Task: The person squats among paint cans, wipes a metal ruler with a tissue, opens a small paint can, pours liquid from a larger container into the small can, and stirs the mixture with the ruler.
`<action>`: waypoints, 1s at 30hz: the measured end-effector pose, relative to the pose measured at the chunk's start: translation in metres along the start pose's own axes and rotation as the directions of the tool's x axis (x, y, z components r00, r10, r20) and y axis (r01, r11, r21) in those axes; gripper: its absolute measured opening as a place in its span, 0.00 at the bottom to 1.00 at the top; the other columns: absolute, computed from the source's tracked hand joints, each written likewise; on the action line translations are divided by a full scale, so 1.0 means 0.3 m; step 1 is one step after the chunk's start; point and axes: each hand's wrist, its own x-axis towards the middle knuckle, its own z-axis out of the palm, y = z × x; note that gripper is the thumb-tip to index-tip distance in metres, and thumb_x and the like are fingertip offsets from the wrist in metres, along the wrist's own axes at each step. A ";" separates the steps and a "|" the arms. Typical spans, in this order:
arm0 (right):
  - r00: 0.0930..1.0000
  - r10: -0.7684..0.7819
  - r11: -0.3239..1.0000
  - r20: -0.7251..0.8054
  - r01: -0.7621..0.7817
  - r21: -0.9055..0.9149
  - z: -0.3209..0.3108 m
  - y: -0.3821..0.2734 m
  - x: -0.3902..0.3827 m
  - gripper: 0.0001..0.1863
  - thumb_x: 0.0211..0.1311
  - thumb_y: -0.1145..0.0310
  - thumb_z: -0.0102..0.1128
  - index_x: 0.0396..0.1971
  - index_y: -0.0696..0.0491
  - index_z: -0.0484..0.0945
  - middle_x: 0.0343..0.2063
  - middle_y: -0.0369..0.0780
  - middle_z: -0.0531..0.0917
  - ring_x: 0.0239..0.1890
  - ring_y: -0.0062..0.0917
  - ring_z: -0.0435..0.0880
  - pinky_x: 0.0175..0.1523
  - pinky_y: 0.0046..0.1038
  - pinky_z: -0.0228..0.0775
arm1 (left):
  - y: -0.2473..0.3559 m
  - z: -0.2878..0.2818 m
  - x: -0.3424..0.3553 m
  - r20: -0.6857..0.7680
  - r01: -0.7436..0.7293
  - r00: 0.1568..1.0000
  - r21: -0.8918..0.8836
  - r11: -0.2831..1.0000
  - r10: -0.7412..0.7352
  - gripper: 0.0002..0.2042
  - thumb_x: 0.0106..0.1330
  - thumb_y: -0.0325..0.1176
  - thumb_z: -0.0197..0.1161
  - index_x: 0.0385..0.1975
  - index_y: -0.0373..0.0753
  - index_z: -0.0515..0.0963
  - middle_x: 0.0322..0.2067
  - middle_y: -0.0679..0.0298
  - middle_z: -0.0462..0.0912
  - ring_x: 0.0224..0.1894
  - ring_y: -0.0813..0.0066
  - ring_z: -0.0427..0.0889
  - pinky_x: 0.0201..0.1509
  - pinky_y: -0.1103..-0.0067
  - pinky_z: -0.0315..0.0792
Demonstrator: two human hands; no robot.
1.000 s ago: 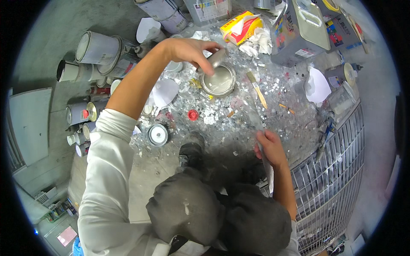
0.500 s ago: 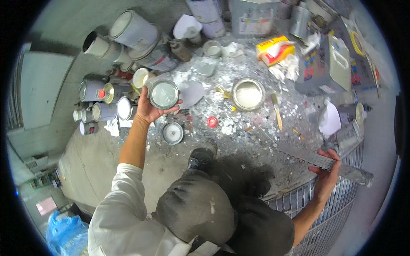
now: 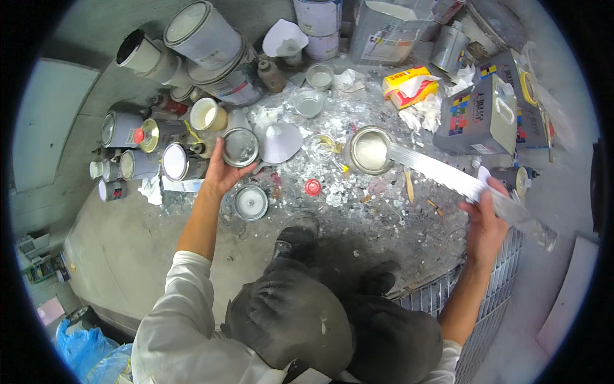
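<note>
My left hand (image 3: 222,174) is closed round a small round tin (image 3: 240,148) with a metal rim and a greyish inside. In my right hand (image 3: 485,221) I grip a long flat metal strip (image 3: 441,171), which looks like a mixing ruler. Its far end reaches the rim of an open can of whitish paint (image 3: 371,152); whether it touches is hard to tell. On the floor below my left hand lies a round grey lid (image 3: 250,203). A white paper cone (image 3: 281,142) sits just right of the tin.
Paint cans (image 3: 203,35) crowd the far left. Large grey jugs (image 3: 476,118) stand at the right, near a yellow-red tissue pack (image 3: 411,86). A red cap (image 3: 312,187) and a brush (image 3: 409,184) lie on the paint-spattered floor. A metal grating (image 3: 492,301) is beside my right arm.
My right hand has moved up, swinging the metal strip's far end up and left to the open can. My left hand has shifted slightly left and down, still holding the tin.
</note>
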 end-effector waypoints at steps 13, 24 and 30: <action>0.835 -0.027 0.598 0.550 0.454 -0.661 0.393 0.218 0.169 0.09 0.62 0.68 0.62 0.40 0.53 0.83 0.26 0.38 0.82 0.28 0.22 0.78 0.36 0.28 0.71 | -0.060 -0.065 -0.032 -0.435 -0.054 0.811 0.610 0.791 0.391 0.20 0.66 0.40 0.63 0.51 0.34 0.72 0.40 0.64 0.78 0.42 0.75 0.78 0.46 0.76 0.73; 0.892 0.041 0.708 0.451 0.293 -0.643 0.386 0.304 0.163 0.10 0.63 0.67 0.60 0.43 0.52 0.82 0.33 0.40 0.84 0.35 0.30 0.81 0.41 0.29 0.71 | -0.453 0.259 0.004 0.121 -0.203 0.974 0.846 0.493 0.193 0.25 0.57 0.27 0.69 0.55 0.32 0.70 0.43 0.58 0.79 0.39 0.76 0.78 0.46 0.79 0.76; 0.920 0.126 0.804 0.370 0.124 -0.582 0.383 0.314 0.157 0.10 0.61 0.66 0.61 0.41 0.52 0.83 0.34 0.44 0.85 0.37 0.35 0.84 0.44 0.32 0.74 | -0.522 0.356 0.141 0.100 -0.246 0.904 0.917 0.314 0.416 0.37 0.49 0.29 0.74 0.61 0.31 0.64 0.52 0.48 0.74 0.51 0.59 0.76 0.56 0.71 0.73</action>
